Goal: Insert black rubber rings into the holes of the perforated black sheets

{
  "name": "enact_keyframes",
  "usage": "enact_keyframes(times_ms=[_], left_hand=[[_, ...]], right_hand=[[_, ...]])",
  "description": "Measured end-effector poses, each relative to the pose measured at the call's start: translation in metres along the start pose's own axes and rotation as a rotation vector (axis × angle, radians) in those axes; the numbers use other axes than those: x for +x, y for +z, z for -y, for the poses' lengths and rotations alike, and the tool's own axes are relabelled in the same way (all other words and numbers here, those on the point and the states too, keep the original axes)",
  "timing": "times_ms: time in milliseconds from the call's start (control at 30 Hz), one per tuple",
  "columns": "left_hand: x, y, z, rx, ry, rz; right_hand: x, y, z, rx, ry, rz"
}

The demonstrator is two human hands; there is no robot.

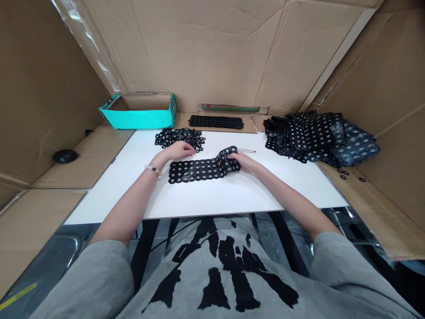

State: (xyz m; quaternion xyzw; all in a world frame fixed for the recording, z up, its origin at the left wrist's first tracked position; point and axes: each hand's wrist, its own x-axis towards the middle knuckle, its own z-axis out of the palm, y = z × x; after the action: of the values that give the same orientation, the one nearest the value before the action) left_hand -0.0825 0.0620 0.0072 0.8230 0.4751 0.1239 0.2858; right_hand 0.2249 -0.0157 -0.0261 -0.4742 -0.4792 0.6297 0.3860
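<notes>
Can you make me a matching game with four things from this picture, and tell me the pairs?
Things:
1. right hand
2. left hand
3. open box
4. black oval object

Clues:
A. lies on cardboard
B. has a bracelet at its wrist
C. is turquoise on its front
D. grips the bunched end of the dotted black strip

Pairs: 1-D, 2-B, 3-C, 4-A

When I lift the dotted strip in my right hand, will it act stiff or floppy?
Probably floppy: the dotted strip bunches where the right hand grips it. Likely light: it looks thin. Unlikely to roll: its left part lies flat.
</notes>
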Motion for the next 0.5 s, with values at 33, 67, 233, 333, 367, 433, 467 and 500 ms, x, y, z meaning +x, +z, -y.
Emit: enact_keyframes(times_ms=[33,67,233,333,367,433,467,500], left_hand=[[0.002,0.003,0.001,0.041,0.017,-0.045],[0.003,0.005,0.002,0.069,0.029,-0.074],[0.002,0.007,0.003,0.086,0.054,-0.067],[0.001,0.010,-0.003,0.052,0.080,0.000],[0.001,0.012,-0.006,0.037,0.095,0.011],[0.003,0.018,-0.009,0.017,0.130,-0.026],[0.004,0.021,-0.010,0.015,0.140,-0.070],[0.005,0.024,-0.011,0.015,0.142,-0.118]], right_hand=[[0.000,0.001,0.000,0.000,0.004,-0.004],[0.000,0.001,0.000,-0.002,0.010,-0.011],[0.003,0.004,0.000,-0.033,0.013,-0.095],[0.005,0.004,-0.002,-0.045,-0.003,-0.102],[0.005,0.003,-0.002,-0.047,-0.006,-0.102],[0.007,0.002,-0.004,-0.046,-0.004,-0.102],[0.007,0.001,-0.004,-0.042,-0.002,-0.096],[0.007,0.001,-0.004,-0.039,-0.001,-0.087]])
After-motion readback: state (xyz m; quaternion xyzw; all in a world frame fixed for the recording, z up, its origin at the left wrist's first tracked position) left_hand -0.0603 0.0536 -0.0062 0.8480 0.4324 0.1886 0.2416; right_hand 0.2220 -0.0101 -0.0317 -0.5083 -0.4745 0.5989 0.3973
